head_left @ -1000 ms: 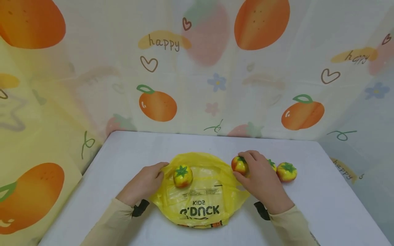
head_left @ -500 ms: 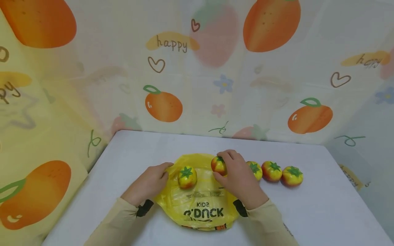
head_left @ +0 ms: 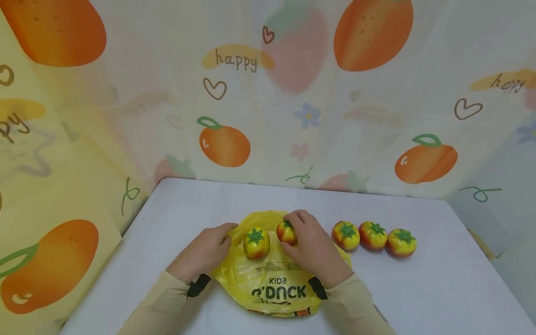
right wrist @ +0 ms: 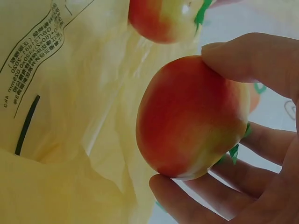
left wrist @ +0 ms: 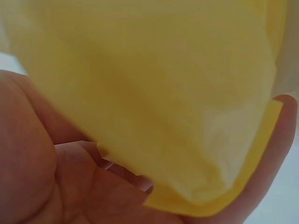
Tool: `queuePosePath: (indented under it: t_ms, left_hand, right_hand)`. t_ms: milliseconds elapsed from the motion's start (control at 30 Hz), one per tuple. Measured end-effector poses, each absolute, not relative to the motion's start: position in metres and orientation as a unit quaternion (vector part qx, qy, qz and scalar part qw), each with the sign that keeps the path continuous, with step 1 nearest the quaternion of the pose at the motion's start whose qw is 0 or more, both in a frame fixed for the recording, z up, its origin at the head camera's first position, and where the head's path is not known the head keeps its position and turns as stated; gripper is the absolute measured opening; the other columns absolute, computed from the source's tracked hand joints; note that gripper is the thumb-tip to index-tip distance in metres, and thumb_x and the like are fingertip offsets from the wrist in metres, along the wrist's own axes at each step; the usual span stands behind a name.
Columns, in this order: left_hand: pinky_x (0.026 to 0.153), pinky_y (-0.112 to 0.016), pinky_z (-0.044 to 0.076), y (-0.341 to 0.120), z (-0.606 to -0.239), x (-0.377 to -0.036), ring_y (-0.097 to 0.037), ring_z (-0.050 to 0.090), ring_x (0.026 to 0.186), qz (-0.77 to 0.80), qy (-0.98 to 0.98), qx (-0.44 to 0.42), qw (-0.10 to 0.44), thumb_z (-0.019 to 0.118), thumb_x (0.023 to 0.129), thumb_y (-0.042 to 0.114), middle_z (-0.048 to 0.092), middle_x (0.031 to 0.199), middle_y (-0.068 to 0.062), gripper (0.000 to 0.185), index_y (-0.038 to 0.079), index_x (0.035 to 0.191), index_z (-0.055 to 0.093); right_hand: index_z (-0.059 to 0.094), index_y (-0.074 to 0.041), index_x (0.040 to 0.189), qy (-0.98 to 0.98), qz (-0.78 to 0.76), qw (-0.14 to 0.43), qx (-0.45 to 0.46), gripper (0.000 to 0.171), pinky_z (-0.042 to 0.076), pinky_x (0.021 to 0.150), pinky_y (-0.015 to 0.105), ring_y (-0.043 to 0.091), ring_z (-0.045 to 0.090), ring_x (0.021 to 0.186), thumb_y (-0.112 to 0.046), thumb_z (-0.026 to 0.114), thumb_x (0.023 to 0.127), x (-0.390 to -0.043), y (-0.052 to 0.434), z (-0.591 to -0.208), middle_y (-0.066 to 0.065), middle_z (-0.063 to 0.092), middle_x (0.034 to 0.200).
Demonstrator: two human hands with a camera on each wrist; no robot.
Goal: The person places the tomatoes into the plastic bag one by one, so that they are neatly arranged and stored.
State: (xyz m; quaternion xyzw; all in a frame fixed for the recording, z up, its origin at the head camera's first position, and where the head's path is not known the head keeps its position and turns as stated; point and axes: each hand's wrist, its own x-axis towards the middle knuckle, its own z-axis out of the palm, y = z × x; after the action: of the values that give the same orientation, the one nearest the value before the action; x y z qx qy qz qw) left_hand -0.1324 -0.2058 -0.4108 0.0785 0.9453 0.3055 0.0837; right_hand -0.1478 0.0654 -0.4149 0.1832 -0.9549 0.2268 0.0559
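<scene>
A yellow plastic bag (head_left: 236,281) with dark lettering lies spread on the white table. My left hand (head_left: 209,249) holds its left edge; in the left wrist view the yellow film (left wrist: 159,102) covers much of that hand. On the bag sits a red-and-yellow tomato (head_left: 256,244) with a green star-shaped top. My right hand (head_left: 311,246) grips a second tomato (head_left: 286,232) over the bag, just right of the first. The right wrist view shows thumb and fingers around this tomato (right wrist: 191,119), its green top turned toward the palm.
Three more tomatoes stand in a row on the table right of the bag: a near one (head_left: 345,235), a middle one (head_left: 372,235) and a far-right one (head_left: 401,243). A fruit-printed curtain (head_left: 268,116) hangs behind the table (head_left: 452,288).
My right hand has carried its tomato leftward from beside the row to over the bag, beside the first tomato. The left hand keeps its hold on the bag's edge. The view has shifted slightly.
</scene>
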Motion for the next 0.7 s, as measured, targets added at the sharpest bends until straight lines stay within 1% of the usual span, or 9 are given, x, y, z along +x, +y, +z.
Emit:
queuePosePath:
  t_ms: [267,467,700]
  left_hand:
    - [0.119,-0.060,0.050,-0.206,-0.412,-0.131,-0.037,0.063,0.142,0.307,0.945,0.073,0.087,0.051,0.112,0.013,0.066,0.151,-0.017,0.041,0.004,0.151,0.060]
    - [0.120,-0.059,0.050,-0.207,-0.411,-0.132,-0.036,0.062,0.142,0.310,0.944,0.079,0.081,0.050,0.112,0.014,0.066,0.151,-0.016,0.042,0.006,0.152,0.060]
    - [0.120,-0.059,0.050,-0.207,-0.410,-0.131,-0.036,0.062,0.143,0.310,0.944,0.076,0.087,0.051,0.113,0.015,0.066,0.151,-0.015,0.042,0.006,0.152,0.060]
  right_hand:
    - [0.065,-0.015,0.137,-0.952,0.235,0.047,0.189,0.053,0.062,0.106,0.045,0.025,0.065,0.120,-0.025,0.089,0.091,-0.149,0.065,-0.420,0.008,0.061,0.142]
    - [0.064,-0.015,0.138,-0.951,0.234,0.037,0.199,0.053,0.061,0.108,0.044,0.024,0.063,0.122,-0.026,0.088,0.092,-0.149,0.062,-0.424,0.007,0.061,0.142]
    - [0.065,-0.016,0.135,-0.949,0.231,0.036,0.211,0.050,0.061,0.108,0.043,0.022,0.063,0.120,-0.026,0.089,0.092,-0.151,0.058,-0.432,0.006,0.062,0.139]
